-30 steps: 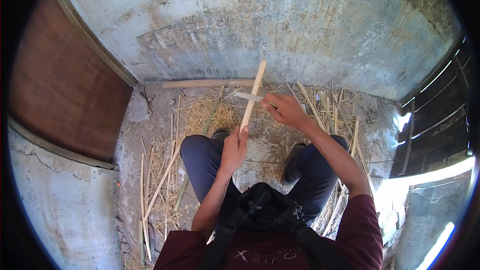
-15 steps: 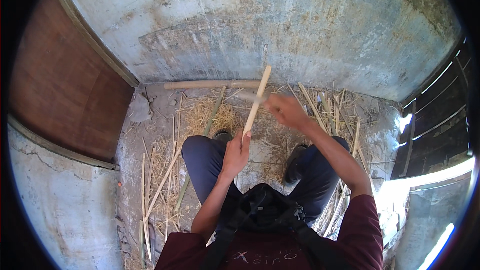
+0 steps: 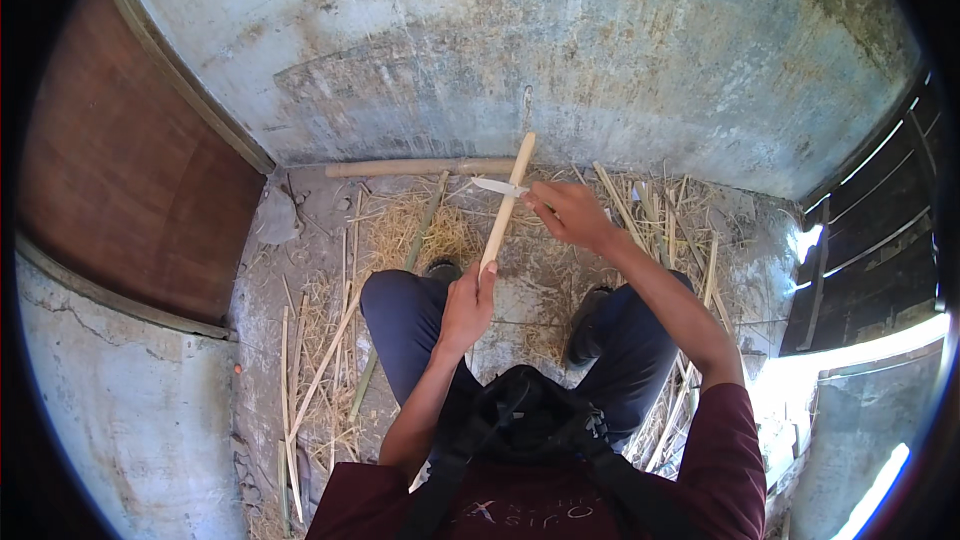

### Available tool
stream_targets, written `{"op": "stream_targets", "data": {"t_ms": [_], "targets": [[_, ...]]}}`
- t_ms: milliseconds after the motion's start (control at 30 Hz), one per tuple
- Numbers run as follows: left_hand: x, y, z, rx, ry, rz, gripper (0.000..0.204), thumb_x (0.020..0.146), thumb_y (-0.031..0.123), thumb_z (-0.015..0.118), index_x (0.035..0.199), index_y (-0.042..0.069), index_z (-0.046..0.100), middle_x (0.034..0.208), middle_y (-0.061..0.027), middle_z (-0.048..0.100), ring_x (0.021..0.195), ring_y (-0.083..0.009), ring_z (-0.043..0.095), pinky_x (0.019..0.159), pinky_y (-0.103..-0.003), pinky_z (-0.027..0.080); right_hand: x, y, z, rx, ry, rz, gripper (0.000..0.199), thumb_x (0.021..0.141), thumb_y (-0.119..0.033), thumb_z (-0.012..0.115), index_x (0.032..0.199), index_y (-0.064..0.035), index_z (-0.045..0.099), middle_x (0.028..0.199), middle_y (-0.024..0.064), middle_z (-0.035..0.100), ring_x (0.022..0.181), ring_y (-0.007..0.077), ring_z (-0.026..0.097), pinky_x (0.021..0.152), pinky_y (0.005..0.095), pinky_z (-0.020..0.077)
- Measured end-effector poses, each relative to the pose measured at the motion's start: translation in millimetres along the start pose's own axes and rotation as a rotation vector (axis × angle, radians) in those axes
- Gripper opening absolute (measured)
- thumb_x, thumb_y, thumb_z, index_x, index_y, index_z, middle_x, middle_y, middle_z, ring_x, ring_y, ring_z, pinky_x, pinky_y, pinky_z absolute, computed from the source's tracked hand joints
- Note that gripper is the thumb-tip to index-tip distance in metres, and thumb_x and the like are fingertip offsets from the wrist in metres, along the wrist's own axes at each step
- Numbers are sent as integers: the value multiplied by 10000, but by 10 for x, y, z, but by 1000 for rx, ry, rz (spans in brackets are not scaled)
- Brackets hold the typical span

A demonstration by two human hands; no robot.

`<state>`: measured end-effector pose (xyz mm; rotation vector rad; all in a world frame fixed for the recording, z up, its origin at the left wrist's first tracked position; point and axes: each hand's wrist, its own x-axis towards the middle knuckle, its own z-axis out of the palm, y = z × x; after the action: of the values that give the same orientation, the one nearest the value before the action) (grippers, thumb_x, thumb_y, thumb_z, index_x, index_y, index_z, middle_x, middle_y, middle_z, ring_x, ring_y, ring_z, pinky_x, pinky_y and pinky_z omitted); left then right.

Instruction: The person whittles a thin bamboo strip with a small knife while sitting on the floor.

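Observation:
My left hand (image 3: 467, 308) is closed round the lower end of a pale bamboo strip (image 3: 497, 230), which slants up and away from me between my knees. In my right hand (image 3: 568, 212) is a knife (image 3: 497, 186), its handle hidden in the fingers. The blade points left and lies across the upper part of the strip, seemingly touching it. Below the strip, a heap of pale shavings (image 3: 448, 238) covers the floor near my left shoe.
A bamboo pole (image 3: 420, 168) lies along the foot of the stained wall (image 3: 560, 60). Long thin strips (image 3: 325, 370) and shavings are scattered on the left, with more strips (image 3: 712, 275) on the right. A brown door panel (image 3: 140, 160) stands at left, dark slats (image 3: 870, 240) at right.
The knife, blurred before, is now sharp and lies at nearly the same place across the strip. The strip and both hands have shifted very slightly left.

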<state>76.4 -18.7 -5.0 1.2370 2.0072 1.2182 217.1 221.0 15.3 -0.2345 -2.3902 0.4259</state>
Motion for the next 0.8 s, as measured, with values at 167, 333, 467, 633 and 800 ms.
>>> {"op": "stream_targets", "data": {"t_ms": [167, 333, 467, 633, 800], "targets": [[-17, -23, -40, -2, 12, 17, 398, 1157, 324, 519, 1041, -45, 609, 627, -229, 553, 545, -375, 594, 560, -481, 417, -113, -165, 102, 19, -104, -102, 103, 1022, -185, 671, 1084, -104, 688, 837, 131, 665, 679, 368, 670, 596, 480, 518], [57, 31, -6, 17, 2, -11, 389, 1158, 315, 514, 1033, -43, 603, 625, -224, 551, 538, -372, 581, 561, -483, 415, 14, 69, -28, -9, -45, 8, 69, 1020, -161, 678, 1041, -95, 677, 840, 124, 645, 710, 361, 668, 603, 476, 509], [-17, -24, -49, 12, 26, 20, 380, 1158, 308, 517, 1022, -39, 593, 624, -225, 546, 528, -367, 563, 553, -485, 409, -54, -120, 129, 20, -55, -69, 68, 1022, -151, 671, 1053, -90, 676, 816, 128, 643, 722, 354, 679, 604, 472, 515], [-56, 23, -52, 31, -8, -5, 373, 1155, 301, 522, 1016, -39, 588, 636, -237, 559, 545, -412, 578, 552, -496, 413, -73, 21, 89, -33, -29, -65, 52, 1024, -113, 656, 1055, -73, 668, 813, 141, 639, 723, 361, 677, 603, 471, 494], [-67, -26, 6, 2, 13, 41, 383, 1157, 307, 520, 1015, -42, 589, 630, -230, 551, 532, -384, 570, 547, -484, 411, 56, 92, -77, -27, 27, 108, 70, 1022, -98, 643, 1078, -75, 678, 843, 132, 650, 693, 367, 659, 599, 479, 492]]}}
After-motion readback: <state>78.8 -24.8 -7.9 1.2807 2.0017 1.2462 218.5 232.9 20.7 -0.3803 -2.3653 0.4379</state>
